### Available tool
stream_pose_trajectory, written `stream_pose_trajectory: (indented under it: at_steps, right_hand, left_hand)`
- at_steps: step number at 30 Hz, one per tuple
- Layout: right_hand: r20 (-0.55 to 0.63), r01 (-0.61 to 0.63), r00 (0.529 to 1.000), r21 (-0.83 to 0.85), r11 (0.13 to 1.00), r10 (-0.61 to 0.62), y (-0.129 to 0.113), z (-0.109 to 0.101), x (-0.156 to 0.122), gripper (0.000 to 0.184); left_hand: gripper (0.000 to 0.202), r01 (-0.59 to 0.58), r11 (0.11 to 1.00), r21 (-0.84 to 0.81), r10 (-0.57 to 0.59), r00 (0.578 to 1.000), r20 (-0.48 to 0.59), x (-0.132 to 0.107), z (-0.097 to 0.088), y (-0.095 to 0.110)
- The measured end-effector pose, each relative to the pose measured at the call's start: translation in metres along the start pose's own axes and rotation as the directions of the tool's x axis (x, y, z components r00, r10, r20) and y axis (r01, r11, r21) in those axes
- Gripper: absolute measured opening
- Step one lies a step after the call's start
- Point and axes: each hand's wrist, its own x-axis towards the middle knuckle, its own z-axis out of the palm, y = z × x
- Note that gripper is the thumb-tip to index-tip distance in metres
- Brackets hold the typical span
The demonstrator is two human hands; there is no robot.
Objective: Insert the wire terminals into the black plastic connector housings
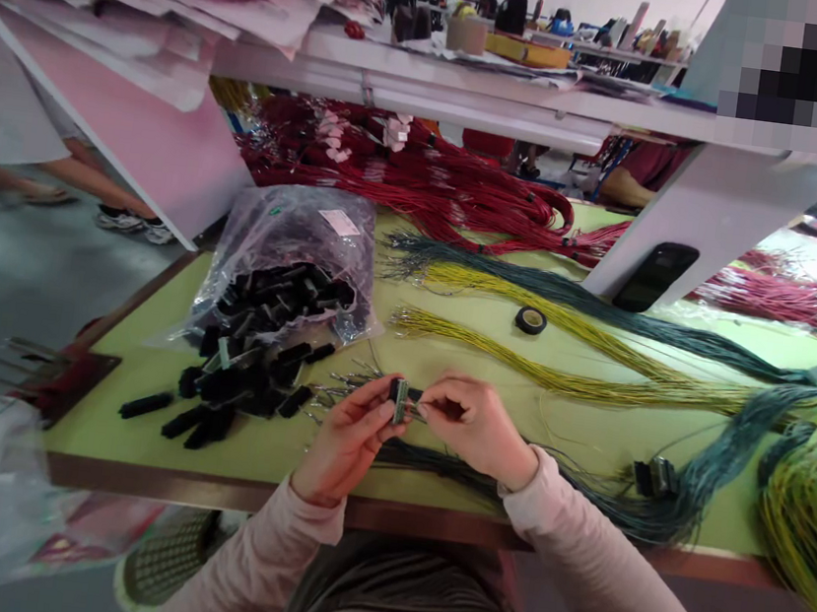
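Note:
A small black multi-pin wire connector (398,400) is pinched between my left hand (347,441) and my right hand (475,428), held just above the green table top (96,427). Thin crimped wire ends fan out to the left of it. Dark green wires (434,462) run from under my hands toward a large bundle at the right. Several loose black connector housings (241,390) lie to the left of my left hand, spilling from a clear plastic bag (287,261). The fingers hide part of the connector.
Yellow wire bundles (543,362), a black tape roll (530,320) and a black phone (656,277) lie on the table. Red wire bundles (424,179) sit beyond, under a white shelf (437,76) holding papers and supplies. A person's arm (628,186) shows behind it. Legs (57,188) stand on the floor at the left.

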Motion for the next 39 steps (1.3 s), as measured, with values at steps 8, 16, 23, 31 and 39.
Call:
stream_pose_trajectory:
  at_steps: [8,16,23,31,39]
  right_hand:
    - [-0.008,0.033,0.999,-0.042,0.999,-0.034,0.001,0.002,0.000,0.009]
    - [-0.025,-0.014,1.000,0.014,1.000,0.014,0.002,0.006,0.001,0.010]
    - [-0.033,0.039,0.999,-0.090,0.995,-0.042,0.006,0.017,0.002,0.014]
    - [0.028,-0.009,1.000,0.079,0.997,0.007,0.008,0.008,0.004,0.014]
    - [-0.058,0.105,0.992,-0.106,0.989,-0.112,0.008,0.015,0.002,0.014]
  left_hand:
    - [0.033,-0.058,0.998,0.035,0.058,0.998,-0.007,0.001,-0.001,-0.004]
    - [0.034,-0.178,0.980,0.085,0.183,0.982,-0.049,0.001,0.004,-0.009]
    - [0.034,-0.241,0.953,0.184,0.260,0.962,-0.085,0.001,0.004,-0.016]
    - [0.033,-0.166,0.982,0.095,0.173,0.982,-0.073,0.005,0.004,-0.010]
    - [0.033,-0.280,0.937,0.209,0.300,0.951,-0.071,0.001,0.004,-0.015]
